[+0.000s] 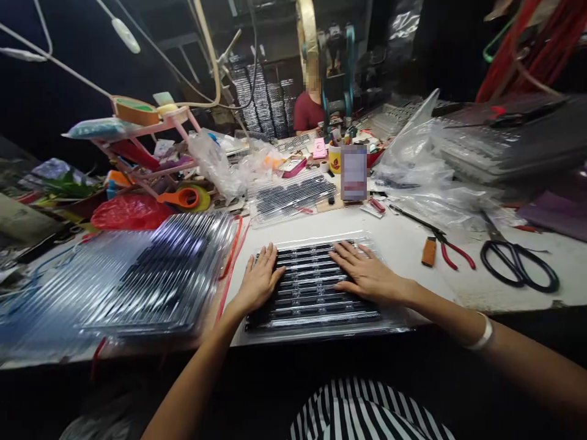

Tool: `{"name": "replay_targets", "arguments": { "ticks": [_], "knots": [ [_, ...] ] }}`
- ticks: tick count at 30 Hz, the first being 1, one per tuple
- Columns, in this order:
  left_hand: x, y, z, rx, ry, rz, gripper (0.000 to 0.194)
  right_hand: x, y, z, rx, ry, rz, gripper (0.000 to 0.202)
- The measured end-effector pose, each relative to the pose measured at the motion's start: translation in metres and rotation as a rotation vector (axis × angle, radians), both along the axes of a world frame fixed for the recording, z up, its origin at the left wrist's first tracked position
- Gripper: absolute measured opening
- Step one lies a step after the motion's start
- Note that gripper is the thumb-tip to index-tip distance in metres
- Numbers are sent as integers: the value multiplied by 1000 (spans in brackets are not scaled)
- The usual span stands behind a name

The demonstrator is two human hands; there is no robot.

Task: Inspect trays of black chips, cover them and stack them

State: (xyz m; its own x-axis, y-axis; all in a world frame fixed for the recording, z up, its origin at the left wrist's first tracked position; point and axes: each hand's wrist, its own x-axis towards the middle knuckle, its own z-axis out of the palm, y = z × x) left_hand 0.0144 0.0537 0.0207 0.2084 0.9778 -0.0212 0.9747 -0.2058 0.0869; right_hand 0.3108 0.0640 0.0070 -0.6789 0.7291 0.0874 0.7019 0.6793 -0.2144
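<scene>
A clear plastic tray (316, 327) filled with rows of black strips (316, 284) lies flat on the white table in front of me. My left hand (260, 278) rests on the tray's left edge, palm down with fingers stretched out. Across from it, my right hand (364, 275) lies flat on the right part of the strips, its fingers spread. Neither hand grips anything. To the left is a stack of ridged clear trays (178, 275) with dark strips showing through.
Pliers with red handles (447, 241), an orange lighter (428, 251) and black scissors (518, 263) lie at right. Behind sit another tray of strips (293, 195), a phone-like panel (354, 174), a yellow mug (335, 159) and plastic bags (413, 159). A person in a red shirt (308, 112) sits beyond.
</scene>
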Motion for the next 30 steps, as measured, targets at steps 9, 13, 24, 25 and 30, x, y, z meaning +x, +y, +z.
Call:
{"name": "replay_targets", "arguments": {
  "ticks": [9,13,24,25,30],
  "knots": [
    [-6,0,7,66,-89,48,46,28,-26,-18,174,5,-250,60],
    [-17,-1,9,37,-214,12,47,30,-29,-18,188,63,-252,57],
    [-35,-53,-17,125,-506,211,50,39,-23,-26,72,310,-602,75],
    [-34,-50,-17,124,-514,211,50,38,-20,-25,84,310,-624,78],
    [-36,-47,-10,74,-523,176,49,36,-23,-19,-28,425,-698,77]
  ]
}}
